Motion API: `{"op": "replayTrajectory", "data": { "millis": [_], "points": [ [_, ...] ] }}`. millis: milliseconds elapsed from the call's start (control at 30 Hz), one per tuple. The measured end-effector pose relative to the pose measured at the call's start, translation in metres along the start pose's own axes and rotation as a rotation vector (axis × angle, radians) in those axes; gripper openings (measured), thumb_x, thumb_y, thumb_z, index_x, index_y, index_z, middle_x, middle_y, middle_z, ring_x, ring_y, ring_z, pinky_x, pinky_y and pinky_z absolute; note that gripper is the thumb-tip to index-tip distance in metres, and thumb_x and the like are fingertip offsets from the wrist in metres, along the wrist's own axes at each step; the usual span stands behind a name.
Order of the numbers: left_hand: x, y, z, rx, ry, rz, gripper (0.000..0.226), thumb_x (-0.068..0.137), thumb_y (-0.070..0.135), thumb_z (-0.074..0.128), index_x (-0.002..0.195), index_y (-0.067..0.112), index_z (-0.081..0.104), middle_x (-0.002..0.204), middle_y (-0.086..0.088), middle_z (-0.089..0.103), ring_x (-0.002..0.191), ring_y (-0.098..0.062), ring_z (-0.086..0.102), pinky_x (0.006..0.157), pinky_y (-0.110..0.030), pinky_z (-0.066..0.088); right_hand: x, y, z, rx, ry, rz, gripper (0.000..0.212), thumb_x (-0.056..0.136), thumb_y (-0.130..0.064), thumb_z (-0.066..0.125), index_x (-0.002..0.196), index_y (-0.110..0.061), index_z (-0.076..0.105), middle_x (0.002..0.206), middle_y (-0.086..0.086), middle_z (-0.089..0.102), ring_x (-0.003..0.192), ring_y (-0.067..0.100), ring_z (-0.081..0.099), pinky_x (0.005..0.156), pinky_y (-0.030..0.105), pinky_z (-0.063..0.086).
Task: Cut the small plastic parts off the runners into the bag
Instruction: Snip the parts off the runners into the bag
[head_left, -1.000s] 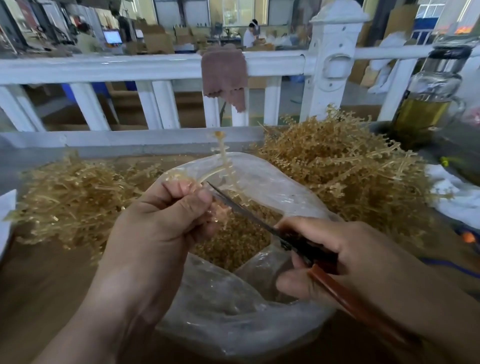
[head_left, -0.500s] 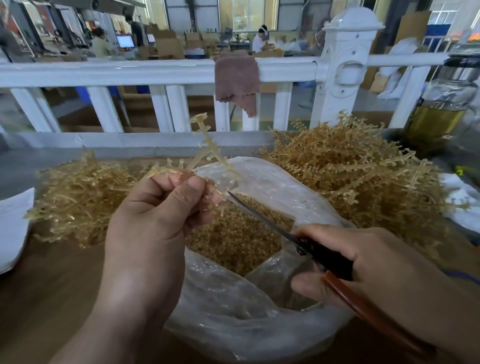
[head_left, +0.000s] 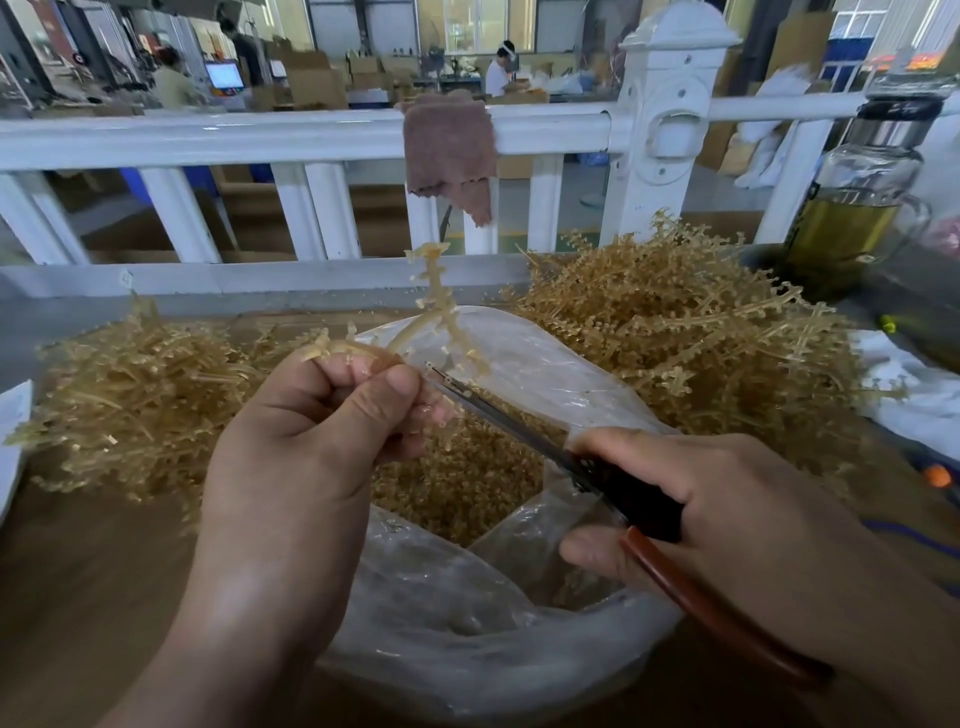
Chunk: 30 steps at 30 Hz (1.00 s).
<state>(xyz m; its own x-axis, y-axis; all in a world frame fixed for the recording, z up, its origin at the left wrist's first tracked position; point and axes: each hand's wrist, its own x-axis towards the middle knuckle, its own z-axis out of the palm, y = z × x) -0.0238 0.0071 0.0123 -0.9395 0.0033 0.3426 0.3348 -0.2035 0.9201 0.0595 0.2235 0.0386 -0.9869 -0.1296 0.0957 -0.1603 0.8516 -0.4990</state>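
Your left hand (head_left: 311, 441) pinches a tan runner (head_left: 441, 322) between thumb and curled fingers, branches standing up over the open clear bag (head_left: 467, 634). Your right hand (head_left: 727, 509) grips the scissors (head_left: 519, 423), fingers wrapped round the handles; blades close together, tips just beside your left fingertips. Cut parts (head_left: 467, 478) lie in the bag. Runner piles flank it, left (head_left: 130, 389) and right (head_left: 675, 338).

Bag (head_left: 467, 654) between runner heaps (head_left: 675, 343) on table (head_left: 78, 597)

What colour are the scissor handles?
Scissors in the right hand: black by the pivot, reddish-brown along the lower handle. Head view.
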Motion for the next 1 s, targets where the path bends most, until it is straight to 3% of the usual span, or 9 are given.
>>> {"op": "replayTrajectory", "data": {
  "millis": [267,433,733,1000],
  "points": [
    [-0.0003,-0.0025,-0.0009,0.01,-0.014,0.009,0.008,0.08,0.03,0.071,0.074,0.031,0.076,0.079,-0.003,0.077,0.077,-0.017,0.074,0.064,-0.024,0.057,-0.0015,0.0008,0.0005,-0.029,0.023,-0.006,0.059,0.07,-0.087,0.043,0.112,-0.046,0.051,0.089,-0.017,0.065,0.077,0.002,0.062,0.065,0.026,0.049],
    [-0.0004,-0.003,0.001,-0.009,-0.02,0.02,0.009,0.08,0.03,0.07,0.073,0.033,0.075,0.078,0.001,0.076,0.076,-0.016,0.073,0.064,-0.024,0.057,-0.0019,0.0,0.0014,-0.052,0.046,0.004,0.065,0.069,-0.089,0.041,0.117,-0.046,0.046,0.099,-0.017,0.066,0.089,0.003,0.062,0.067,0.027,0.052],
    [-0.0008,-0.0033,0.001,-0.019,-0.01,0.033,0.007,0.077,0.037,0.074,0.076,0.03,0.075,0.081,-0.003,0.077,0.078,-0.019,0.075,0.065,-0.025,0.058,-0.0014,0.0,0.0012,-0.045,0.033,-0.014,0.065,0.07,-0.087,0.041,0.117,-0.042,0.049,0.094,-0.014,0.067,0.082,0.005,0.063,0.064,0.029,0.052],
    [-0.0001,-0.0053,0.0002,-0.031,-0.023,0.038,0.005,0.08,0.03,0.078,0.077,0.029,0.074,0.08,-0.004,0.076,0.077,-0.02,0.075,0.066,-0.025,0.058,-0.0017,0.0009,0.0026,-0.028,0.059,-0.045,0.062,0.073,-0.084,0.043,0.12,-0.044,0.046,0.094,-0.012,0.069,0.08,0.005,0.066,0.063,0.032,0.055]
  ]
}}
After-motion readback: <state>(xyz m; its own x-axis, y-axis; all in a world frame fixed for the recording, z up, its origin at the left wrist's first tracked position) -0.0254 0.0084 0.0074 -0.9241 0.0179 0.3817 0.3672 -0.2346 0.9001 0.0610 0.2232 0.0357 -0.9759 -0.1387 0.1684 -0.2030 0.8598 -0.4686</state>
